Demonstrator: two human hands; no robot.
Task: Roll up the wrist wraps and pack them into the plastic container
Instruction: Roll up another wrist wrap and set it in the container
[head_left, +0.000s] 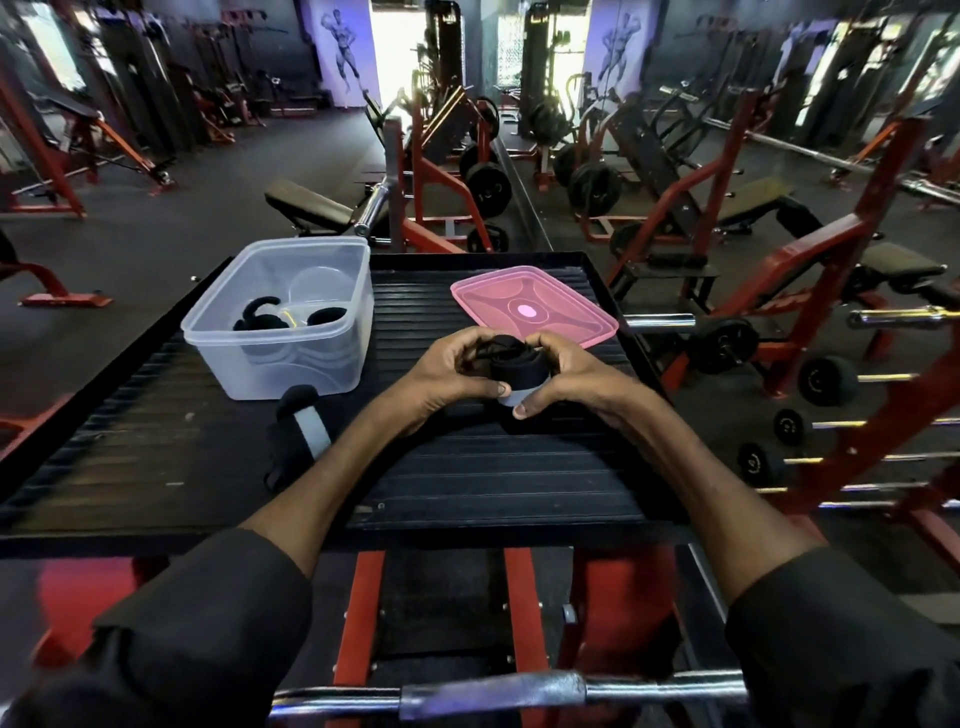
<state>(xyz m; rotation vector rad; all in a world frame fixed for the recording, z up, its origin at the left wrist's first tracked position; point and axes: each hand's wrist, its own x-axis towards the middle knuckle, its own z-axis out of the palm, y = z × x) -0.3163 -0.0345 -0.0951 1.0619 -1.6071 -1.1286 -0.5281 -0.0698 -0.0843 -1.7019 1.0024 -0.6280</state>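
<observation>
The clear rectangular plastic container (291, 322) stands open-topped at the far left of the black ribbed tabletop (493, 467), its mouth unobstructed from above; two rolled black wraps (291, 319) fill part of its floor; the flat pink plastic lid (535, 306) lies well apart to the right, leaving a bare strip between them; a loose black-and-grey wrist wrap (301, 431) lies just in front of the container, near the left forearm; the near middle tabletop is bare.

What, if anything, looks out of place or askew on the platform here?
Nothing is spilled or damaged. The pink lid lies skewed beside the open plastic container, and one wrist wrap lies loose near the left forearm. Both hands, left hand and right hand, hold a rolled wrap.
</observation>
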